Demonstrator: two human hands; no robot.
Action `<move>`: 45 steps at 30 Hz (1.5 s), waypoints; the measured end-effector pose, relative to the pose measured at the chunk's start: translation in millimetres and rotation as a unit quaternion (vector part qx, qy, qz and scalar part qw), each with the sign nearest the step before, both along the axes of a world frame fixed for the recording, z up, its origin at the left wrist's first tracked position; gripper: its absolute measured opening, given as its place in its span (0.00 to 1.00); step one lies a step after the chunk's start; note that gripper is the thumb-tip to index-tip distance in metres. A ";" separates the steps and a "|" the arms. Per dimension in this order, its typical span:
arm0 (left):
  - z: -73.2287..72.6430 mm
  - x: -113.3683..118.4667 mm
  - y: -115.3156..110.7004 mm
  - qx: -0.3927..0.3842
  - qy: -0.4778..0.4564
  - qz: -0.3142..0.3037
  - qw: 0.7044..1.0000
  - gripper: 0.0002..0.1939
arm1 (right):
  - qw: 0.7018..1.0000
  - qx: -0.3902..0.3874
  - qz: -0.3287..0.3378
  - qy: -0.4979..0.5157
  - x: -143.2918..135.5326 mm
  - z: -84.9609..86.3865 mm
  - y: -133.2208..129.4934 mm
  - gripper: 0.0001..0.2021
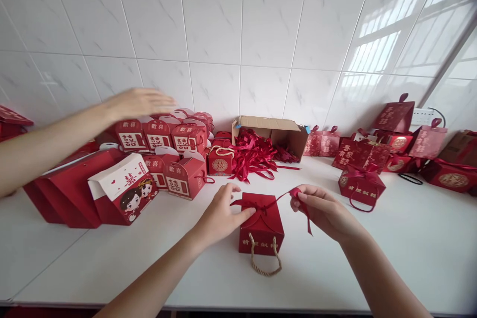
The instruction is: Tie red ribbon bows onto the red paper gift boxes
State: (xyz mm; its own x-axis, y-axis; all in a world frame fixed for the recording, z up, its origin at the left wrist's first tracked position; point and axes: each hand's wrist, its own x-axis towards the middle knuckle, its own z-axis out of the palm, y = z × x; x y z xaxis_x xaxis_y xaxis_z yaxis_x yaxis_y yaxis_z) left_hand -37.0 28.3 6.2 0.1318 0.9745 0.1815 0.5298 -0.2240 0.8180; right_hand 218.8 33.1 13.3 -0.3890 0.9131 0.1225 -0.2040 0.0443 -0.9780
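A small red gift box (266, 228) with gold characters stands on the white table in front of me, its twisted gold cord handle (266, 273) hanging down at the front. A red ribbon (274, 202) is tied across the top in a loose knot. My left hand (223, 216) is at the box's left side, thumb stretched onto the top near the knot, fingers apart in the air. Right of the box, my right hand (316, 203) pinches the ribbon's other end, which forms a small loop and a dangling tail. The ribbon stretches from the knot to these fingers.
Another person's hand (139, 102) reaches in from the left over stacked red boxes (186, 176). Larger red boxes (70, 189) lie beneath that arm. Loose ribbons (253, 154) spill from a cardboard box (268, 121) by the tiled wall. Tied boxes (361, 189) stand at the right.
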 end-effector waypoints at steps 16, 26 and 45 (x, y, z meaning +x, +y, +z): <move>21.5 43.3 18.2 0.274 0.036 0.050 0.960 0.17 | 0.979 0.060 -0.047 -0.188 -23.6 9.4 -12.4 0.17; 26.1 33.5 2.3 0.251 0.054 0.037 0.966 0.17 | 0.956 0.140 -0.099 -0.239 -63.6 -10.9 -1.6 0.19; -4.6 -11.0 21.5 -0.188 -0.148 -0.117 0.964 0.20 | 0.978 0.089 -0.138 -0.131 -72.1 -24.7 -4.1 0.16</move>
